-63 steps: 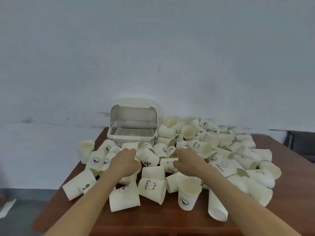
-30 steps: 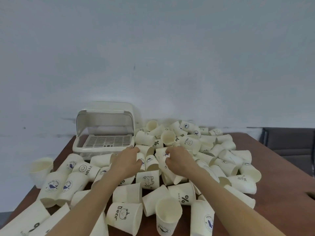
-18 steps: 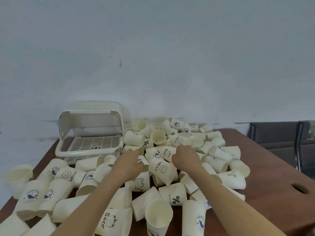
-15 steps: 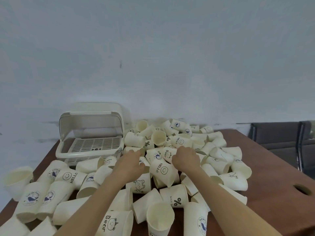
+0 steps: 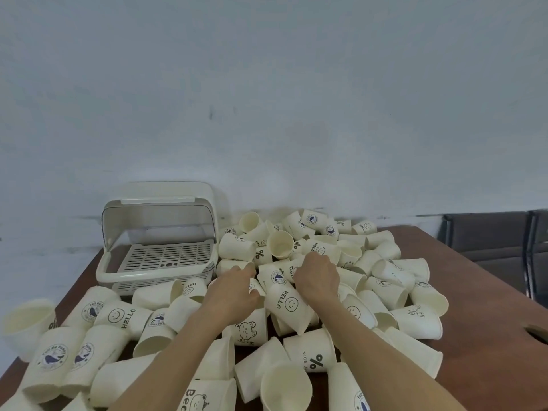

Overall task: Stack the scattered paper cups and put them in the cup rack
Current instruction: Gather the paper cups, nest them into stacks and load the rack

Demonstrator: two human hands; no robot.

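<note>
Several cream paper cups [image 5: 292, 307] with prints such as HELLO, a bear and % lie scattered in a heap across the brown table [image 5: 480, 295]. The cup rack [image 5: 118, 277], a cream plastic box with its clear lid raised, stands at the back left with a bare grate. My left hand [image 5: 234, 290] rests palm down on cups in the middle of the heap, fingers reaching toward a lying cup [image 5: 234, 266]. My right hand [image 5: 317, 277] lies beside it with fingers curled down over cups. The fingertips of both hands are hidden, so their grip is unclear.
A white wall runs behind the table. Dark chairs [image 5: 489, 241] stand at the far right. An upright cup [image 5: 25, 324] sits at the table's left edge. A dark hole [image 5: 538, 333] is in the tabletop at the right edge.
The view has swung so the rack and heap sit further left and nearer. Both hands have moved a little deeper into the heap, side by side; in the last half second almost nothing moved.
</note>
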